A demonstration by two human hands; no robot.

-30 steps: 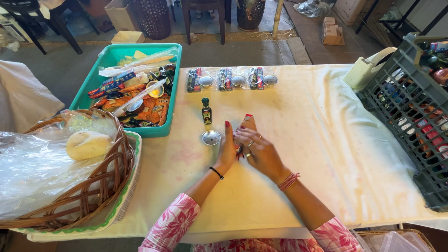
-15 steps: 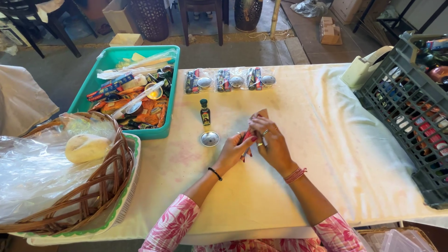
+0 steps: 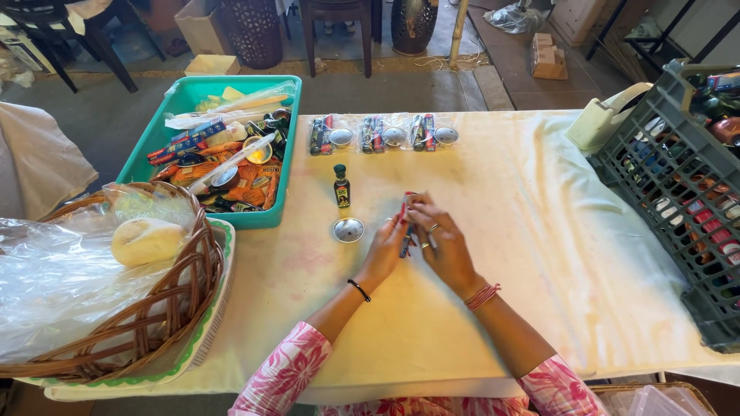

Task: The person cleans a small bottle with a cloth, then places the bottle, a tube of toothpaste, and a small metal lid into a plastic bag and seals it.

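Note:
My left hand (image 3: 388,248) and my right hand (image 3: 441,245) meet at the table's middle, both gripping a thin red and dark packet (image 3: 405,223) held upright between the fingers. Just left of my hands a small round silver tin (image 3: 348,229) lies on the cream tablecloth (image 3: 539,231). Behind the tin stands a small dark bottle with a green cap (image 3: 341,186). Further back lie three clear bags (image 3: 381,134), each with packets and a silver tin inside.
A teal tray (image 3: 166,115) full of packets and tins sits at the back left. A wicker basket (image 3: 162,308) with clear plastic and a bread roll (image 3: 146,240) stands on a plate at the left edge. A grey crate (image 3: 678,192) fills the right side.
My hands have come away from the silver tin and moved slightly right, lifting the red packet upright between both hands.

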